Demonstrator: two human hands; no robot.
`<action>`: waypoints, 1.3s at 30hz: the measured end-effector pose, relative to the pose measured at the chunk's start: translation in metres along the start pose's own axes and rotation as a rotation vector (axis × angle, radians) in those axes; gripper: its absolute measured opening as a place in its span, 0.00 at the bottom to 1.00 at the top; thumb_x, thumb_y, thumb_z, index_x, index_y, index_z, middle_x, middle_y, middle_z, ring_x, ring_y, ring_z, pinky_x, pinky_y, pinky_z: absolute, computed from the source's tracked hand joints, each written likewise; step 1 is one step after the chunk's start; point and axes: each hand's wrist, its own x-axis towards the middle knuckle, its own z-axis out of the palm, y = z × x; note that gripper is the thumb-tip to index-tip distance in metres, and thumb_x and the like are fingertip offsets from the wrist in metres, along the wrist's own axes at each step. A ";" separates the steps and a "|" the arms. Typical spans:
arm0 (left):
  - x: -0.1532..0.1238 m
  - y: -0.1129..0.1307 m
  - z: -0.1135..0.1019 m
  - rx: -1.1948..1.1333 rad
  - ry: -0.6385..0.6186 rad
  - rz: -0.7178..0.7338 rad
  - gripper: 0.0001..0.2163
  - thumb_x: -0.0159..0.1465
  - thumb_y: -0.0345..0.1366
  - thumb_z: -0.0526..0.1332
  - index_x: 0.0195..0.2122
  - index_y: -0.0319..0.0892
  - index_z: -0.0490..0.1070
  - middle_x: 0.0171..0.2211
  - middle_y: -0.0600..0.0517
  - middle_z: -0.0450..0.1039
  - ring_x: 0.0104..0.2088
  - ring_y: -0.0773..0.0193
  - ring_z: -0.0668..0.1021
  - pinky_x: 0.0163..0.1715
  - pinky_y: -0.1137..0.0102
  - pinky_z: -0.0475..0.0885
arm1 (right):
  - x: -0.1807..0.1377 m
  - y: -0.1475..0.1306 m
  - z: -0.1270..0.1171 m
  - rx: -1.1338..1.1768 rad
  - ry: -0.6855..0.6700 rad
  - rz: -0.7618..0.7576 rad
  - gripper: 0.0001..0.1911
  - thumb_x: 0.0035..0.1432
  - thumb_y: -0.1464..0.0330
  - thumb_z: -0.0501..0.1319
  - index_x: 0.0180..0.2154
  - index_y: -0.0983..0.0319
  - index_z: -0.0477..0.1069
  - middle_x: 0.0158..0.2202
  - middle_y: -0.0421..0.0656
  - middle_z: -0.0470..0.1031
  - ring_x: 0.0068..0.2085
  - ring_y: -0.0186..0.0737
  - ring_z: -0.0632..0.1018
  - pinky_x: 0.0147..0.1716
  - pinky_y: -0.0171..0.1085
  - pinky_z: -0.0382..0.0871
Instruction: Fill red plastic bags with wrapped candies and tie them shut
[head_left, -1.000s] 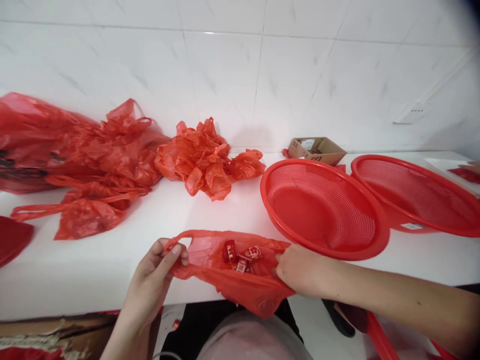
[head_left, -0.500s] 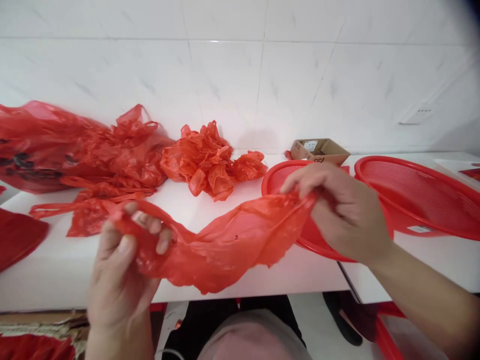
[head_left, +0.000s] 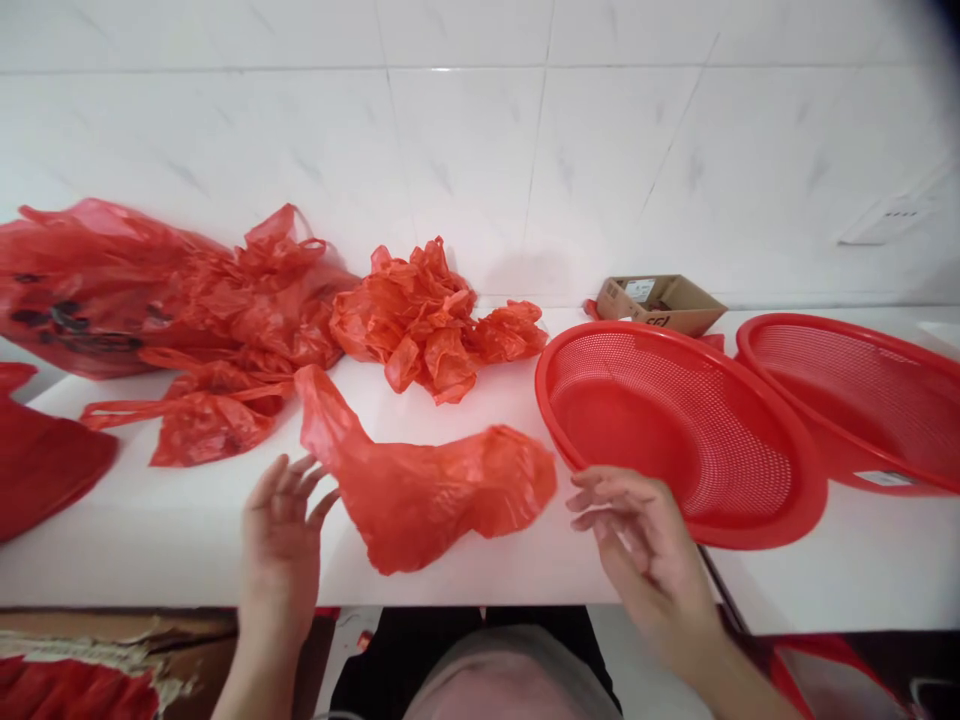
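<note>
A red plastic bag (head_left: 427, 490) lies loosely spread on the white table, close to its front edge. Just left of it is my left hand (head_left: 283, 535), fingers apart and holding nothing; its fingertips are by the bag's edge, and I cannot tell whether they touch it. On the other side, my right hand (head_left: 637, 550) hovers with loosely curved, parted fingers and nothing in them. It is in front of a red mesh basket (head_left: 765, 490), its fingertips near the basket's rim.
Crumpled red bags (head_left: 420, 320) are heaped against the tiled wall, beside a large full red bag (head_left: 97, 290). A smaller red bag (head_left: 214, 410) lies before them. Behind the basket stands a cardboard box (head_left: 675, 305); a second red basket (head_left: 862, 370) is at right.
Both hands have let go of the red bag, which was stretched between them and now rests on the table. The right hand has come down, uncovering the basket.
</note>
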 end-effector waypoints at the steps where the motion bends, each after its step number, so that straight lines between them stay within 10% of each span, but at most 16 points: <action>1: -0.004 -0.011 -0.006 0.171 -0.082 -0.050 0.35 0.50 0.48 0.71 0.60 0.61 0.63 0.60 0.52 0.65 0.59 0.52 0.68 0.52 0.60 0.70 | -0.010 0.013 0.010 0.007 0.013 0.072 0.16 0.64 0.72 0.52 0.52 0.53 0.61 0.53 0.46 0.66 0.47 0.38 0.74 0.42 0.40 0.75; 4: -0.016 -0.038 -0.011 0.647 -0.360 -0.140 0.47 0.47 0.42 0.74 0.66 0.51 0.52 0.64 0.42 0.59 0.62 0.42 0.65 0.57 0.50 0.64 | -0.022 0.048 0.039 -0.042 -0.103 0.301 0.27 0.61 0.69 0.57 0.60 0.52 0.53 0.59 0.50 0.62 0.51 0.42 0.73 0.47 0.45 0.74; 7: -0.015 -0.051 0.006 0.809 -0.470 -0.134 0.37 0.50 0.42 0.71 0.60 0.42 0.61 0.55 0.41 0.70 0.55 0.43 0.72 0.53 0.50 0.68 | -0.006 0.064 0.067 -0.038 -0.224 0.361 0.41 0.54 0.64 0.65 0.64 0.54 0.49 0.57 0.50 0.66 0.50 0.44 0.74 0.47 0.46 0.73; 12: -0.005 -0.058 0.035 0.729 -0.563 -0.278 0.12 0.57 0.40 0.65 0.39 0.39 0.72 0.38 0.45 0.78 0.40 0.50 0.79 0.41 0.58 0.74 | 0.037 0.080 0.105 -0.050 -0.231 0.279 0.26 0.49 0.63 0.69 0.50 0.56 0.68 0.47 0.46 0.75 0.47 0.46 0.77 0.47 0.46 0.71; 22: 0.018 -0.051 -0.006 0.481 -0.384 -0.310 0.23 0.57 0.41 0.67 0.52 0.42 0.67 0.49 0.45 0.74 0.49 0.53 0.77 0.51 0.59 0.71 | 0.047 0.086 0.094 0.097 -0.136 0.272 0.26 0.56 0.66 0.61 0.57 0.57 0.62 0.52 0.47 0.73 0.53 0.44 0.75 0.52 0.46 0.70; 28: 0.043 -0.025 0.021 0.299 -0.166 -0.276 0.30 0.58 0.50 0.64 0.59 0.43 0.61 0.58 0.42 0.67 0.59 0.48 0.70 0.54 0.58 0.69 | 0.058 0.039 0.098 -0.119 0.184 -0.087 0.36 0.61 0.66 0.58 0.66 0.55 0.46 0.68 0.50 0.50 0.66 0.49 0.58 0.62 0.55 0.58; 34: 0.078 -0.004 0.051 0.165 -0.004 -0.214 0.23 0.58 0.48 0.66 0.52 0.44 0.70 0.50 0.48 0.73 0.49 0.57 0.75 0.46 0.67 0.71 | 0.125 0.011 0.095 -0.196 0.261 -0.261 0.32 0.63 0.64 0.57 0.65 0.59 0.48 0.67 0.52 0.51 0.67 0.47 0.55 0.63 0.54 0.54; 39: 0.089 0.022 0.054 0.081 -0.006 -0.213 0.16 0.54 0.44 0.70 0.41 0.43 0.77 0.34 0.52 0.76 0.34 0.65 0.76 0.35 0.73 0.70 | 0.167 -0.003 0.093 -0.236 0.132 -0.136 0.18 0.59 0.62 0.59 0.50 0.59 0.64 0.47 0.48 0.73 0.49 0.46 0.74 0.51 0.50 0.67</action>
